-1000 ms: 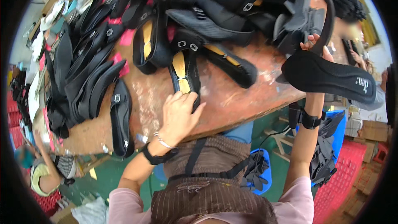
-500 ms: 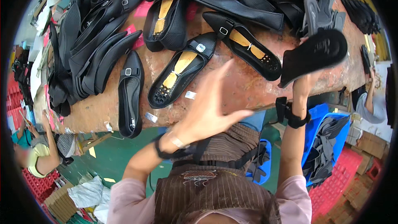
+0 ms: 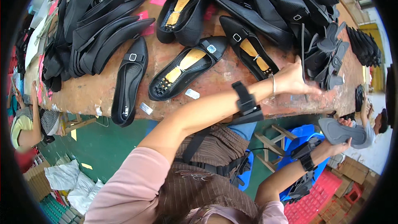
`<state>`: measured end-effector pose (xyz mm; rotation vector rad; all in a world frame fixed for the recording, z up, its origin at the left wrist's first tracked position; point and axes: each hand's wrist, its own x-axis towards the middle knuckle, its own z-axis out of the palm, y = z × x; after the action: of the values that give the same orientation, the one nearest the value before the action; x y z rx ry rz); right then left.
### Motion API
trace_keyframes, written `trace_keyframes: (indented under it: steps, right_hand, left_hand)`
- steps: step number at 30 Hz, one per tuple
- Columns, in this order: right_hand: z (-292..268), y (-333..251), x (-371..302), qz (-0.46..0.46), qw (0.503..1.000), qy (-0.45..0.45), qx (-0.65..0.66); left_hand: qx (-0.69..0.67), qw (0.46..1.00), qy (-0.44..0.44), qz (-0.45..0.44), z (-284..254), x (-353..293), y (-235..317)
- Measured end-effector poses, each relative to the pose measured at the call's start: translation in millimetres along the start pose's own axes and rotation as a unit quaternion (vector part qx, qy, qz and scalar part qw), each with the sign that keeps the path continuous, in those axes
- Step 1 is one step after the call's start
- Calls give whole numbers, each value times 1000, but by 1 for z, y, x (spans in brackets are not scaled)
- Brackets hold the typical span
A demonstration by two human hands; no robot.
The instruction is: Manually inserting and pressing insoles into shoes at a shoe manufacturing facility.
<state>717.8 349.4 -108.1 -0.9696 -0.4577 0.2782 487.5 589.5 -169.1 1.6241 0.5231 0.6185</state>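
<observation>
One grey insole (image 3: pixel 338 131) is gripped in the right hand (image 3: pixel 339 146), pinned between thumb and fingers, off the near right edge of a worn reddish-brown table (image 3: pixel 215 88). The left hand (image 3: pixel 292 78) is stretched over the right part of the table, its thumb spread, beside a thin dark strip (image 3: pixel 303 45) seen edge-on; whether that strip is grasped or merely touched cannot be told. Just to the right, grey and black insoles (image 3: pixel 327 58) are heaped. Near the left wrist, a black buckled shoe (image 3: pixel 244 47) is seen with a yellow insert inside. A second shoe with a yellow insert (image 3: pixel 182 68) is set near the middle, pointed toward the far right, and a plain-lined shoe (image 3: pixel 129 81) is placed at the near left edge. Two pale labels (image 3: pixel 192 93) are scattered between these two. More black shoes are crowded along the far side, and a blue bin (image 3: pixel 286 166) is partly hidden by the right forearm.
</observation>
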Motion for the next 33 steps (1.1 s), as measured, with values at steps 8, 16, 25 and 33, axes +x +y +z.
trace_keyframes:
  steps: [8,16,25,33]
  right_hand:
    - [69,89,-87,205,975,-24,-76]
    - [104,108,-93,182,969,-148,-74]
    - [173,106,-147,-205,650,-548,-484]
    - [210,190,-206,-145,698,-628,-312]
  left_hand:
    - [125,963,238,20,29,-79,-35]
    - [321,942,96,-21,-49,-156,21]
    - [494,867,-37,53,-161,-262,4]
    - [445,874,170,98,-125,-273,-67]
